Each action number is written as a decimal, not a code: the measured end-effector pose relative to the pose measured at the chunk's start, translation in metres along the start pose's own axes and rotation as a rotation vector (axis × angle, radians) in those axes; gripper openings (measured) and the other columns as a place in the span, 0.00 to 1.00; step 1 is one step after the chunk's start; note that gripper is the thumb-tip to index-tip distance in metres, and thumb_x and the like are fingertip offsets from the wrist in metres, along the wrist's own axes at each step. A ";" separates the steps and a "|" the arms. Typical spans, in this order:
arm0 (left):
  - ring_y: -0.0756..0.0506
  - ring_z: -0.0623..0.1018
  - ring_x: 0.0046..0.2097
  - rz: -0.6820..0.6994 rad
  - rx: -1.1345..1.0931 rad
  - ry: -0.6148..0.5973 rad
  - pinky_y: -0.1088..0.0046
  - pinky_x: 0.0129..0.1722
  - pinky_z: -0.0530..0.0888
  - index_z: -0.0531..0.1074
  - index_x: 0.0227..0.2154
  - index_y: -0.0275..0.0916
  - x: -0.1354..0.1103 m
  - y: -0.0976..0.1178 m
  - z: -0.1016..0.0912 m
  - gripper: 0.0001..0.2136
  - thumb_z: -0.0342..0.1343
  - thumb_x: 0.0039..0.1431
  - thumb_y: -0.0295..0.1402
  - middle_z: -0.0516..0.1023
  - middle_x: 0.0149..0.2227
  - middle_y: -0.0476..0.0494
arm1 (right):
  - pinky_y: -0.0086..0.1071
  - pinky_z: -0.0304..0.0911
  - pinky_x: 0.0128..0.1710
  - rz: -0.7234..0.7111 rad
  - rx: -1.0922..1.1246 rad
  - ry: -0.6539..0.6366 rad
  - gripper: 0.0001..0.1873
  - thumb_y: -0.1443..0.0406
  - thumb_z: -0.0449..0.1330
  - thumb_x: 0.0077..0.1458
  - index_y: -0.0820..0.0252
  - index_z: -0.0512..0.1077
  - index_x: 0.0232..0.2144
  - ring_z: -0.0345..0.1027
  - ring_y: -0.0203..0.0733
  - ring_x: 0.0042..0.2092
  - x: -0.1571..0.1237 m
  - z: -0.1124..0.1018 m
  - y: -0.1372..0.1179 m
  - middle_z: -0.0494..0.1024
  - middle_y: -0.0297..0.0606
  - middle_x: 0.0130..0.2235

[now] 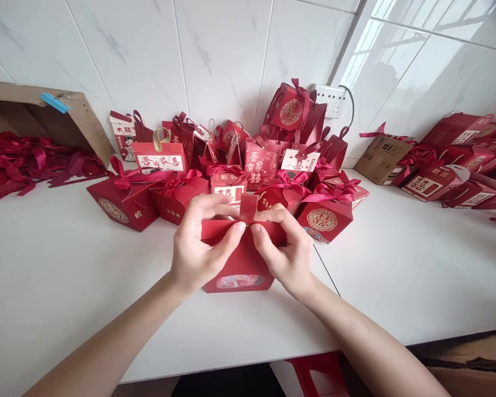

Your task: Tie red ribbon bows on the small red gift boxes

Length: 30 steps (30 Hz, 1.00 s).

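Note:
A red gift box [248, 259] with an oval picture window on its near side stands upright on the white table in front of me. From the middle of its top rises a loop of red ribbon [248, 208]. My left hand [204, 245] is closed on the box's top edge, its thumb against the foot of the ribbon loop. On the other side my right hand [287, 248] pinches the same top edge, thumb and fingers just right of the loop. Both thumb tips nearly meet there. The fingers behind the edge are partly hidden.
Behind the box stand several red gift boxes [325, 218] with bows, before a tiled wall [223, 55]. A cardboard box [76, 118] with red ribbons [25, 162] is at left. More red boxes [434, 182] lie at right. A socket strip [330, 99] is on the wall.

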State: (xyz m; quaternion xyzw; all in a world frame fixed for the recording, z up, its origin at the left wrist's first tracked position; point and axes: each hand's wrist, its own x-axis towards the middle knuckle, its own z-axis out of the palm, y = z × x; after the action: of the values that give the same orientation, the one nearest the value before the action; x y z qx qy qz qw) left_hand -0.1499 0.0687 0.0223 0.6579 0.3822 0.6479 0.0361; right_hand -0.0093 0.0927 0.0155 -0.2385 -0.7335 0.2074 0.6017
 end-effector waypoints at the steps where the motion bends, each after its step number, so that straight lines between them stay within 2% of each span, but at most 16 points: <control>1: 0.48 0.79 0.36 -0.022 0.006 -0.002 0.71 0.36 0.79 0.67 0.40 0.41 0.000 0.001 0.000 0.13 0.60 0.52 0.28 0.76 0.37 0.47 | 0.32 0.62 0.31 0.004 0.000 0.003 0.03 0.69 0.56 0.56 0.56 0.68 0.32 0.66 0.36 0.31 0.000 0.000 0.000 0.72 0.32 0.31; 4: 0.47 0.79 0.36 -0.076 0.004 -0.018 0.72 0.36 0.79 0.67 0.39 0.41 0.001 0.002 -0.001 0.11 0.60 0.52 0.30 0.76 0.37 0.47 | 0.31 0.62 0.31 0.009 0.008 0.006 0.04 0.70 0.56 0.55 0.56 0.68 0.31 0.65 0.35 0.31 0.001 0.000 0.000 0.72 0.31 0.30; 7: 0.48 0.79 0.35 -0.057 0.006 -0.019 0.72 0.35 0.79 0.67 0.38 0.41 0.001 0.003 -0.001 0.10 0.60 0.53 0.30 0.76 0.33 0.49 | 0.31 0.62 0.31 0.000 0.014 -0.009 0.03 0.70 0.56 0.55 0.57 0.68 0.31 0.65 0.35 0.31 0.002 -0.001 -0.001 0.71 0.32 0.30; 12: 0.49 0.78 0.35 0.139 0.049 0.028 0.73 0.35 0.77 0.65 0.33 0.41 -0.001 -0.001 -0.001 0.09 0.59 0.53 0.24 0.76 0.32 0.51 | 0.32 0.62 0.30 -0.032 0.016 -0.025 0.03 0.69 0.56 0.55 0.56 0.67 0.32 0.65 0.36 0.31 0.002 -0.002 0.000 0.71 0.33 0.30; 15: 0.50 0.77 0.36 0.209 0.063 -0.040 0.74 0.35 0.76 0.69 0.33 0.40 0.000 -0.002 -0.003 0.07 0.56 0.55 0.21 0.77 0.32 0.50 | 0.31 0.62 0.31 -0.031 0.020 -0.015 0.03 0.70 0.57 0.55 0.56 0.68 0.33 0.65 0.35 0.31 0.001 -0.001 0.001 0.71 0.32 0.30; 18: 0.50 0.78 0.36 0.206 0.097 -0.087 0.75 0.34 0.76 0.74 0.34 0.41 0.001 -0.001 -0.004 0.08 0.54 0.57 0.21 0.78 0.33 0.48 | 0.31 0.63 0.31 -0.007 0.020 -0.012 0.03 0.69 0.57 0.55 0.56 0.68 0.32 0.65 0.35 0.31 0.001 -0.001 0.000 0.72 0.32 0.30; 26: 0.51 0.77 0.34 0.205 0.119 -0.058 0.77 0.34 0.75 0.76 0.36 0.42 0.002 0.004 -0.003 0.10 0.56 0.55 0.21 0.78 0.33 0.50 | 0.28 0.62 0.29 0.058 0.013 0.025 0.04 0.69 0.59 0.54 0.57 0.67 0.28 0.65 0.33 0.29 0.003 -0.001 -0.006 0.72 0.29 0.27; 30: 0.51 0.77 0.34 0.210 0.116 -0.062 0.76 0.34 0.75 0.76 0.37 0.42 0.002 0.004 -0.004 0.10 0.57 0.55 0.21 0.78 0.32 0.50 | 0.27 0.60 0.27 0.087 0.020 0.019 0.07 0.68 0.53 0.58 0.57 0.67 0.27 0.63 0.32 0.27 0.003 -0.001 -0.006 0.70 0.29 0.26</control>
State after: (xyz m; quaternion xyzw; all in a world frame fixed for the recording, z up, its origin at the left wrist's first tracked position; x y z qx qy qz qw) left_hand -0.1516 0.0656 0.0268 0.7150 0.3468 0.6042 -0.0585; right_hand -0.0093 0.0897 0.0218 -0.2662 -0.7145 0.2383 0.6015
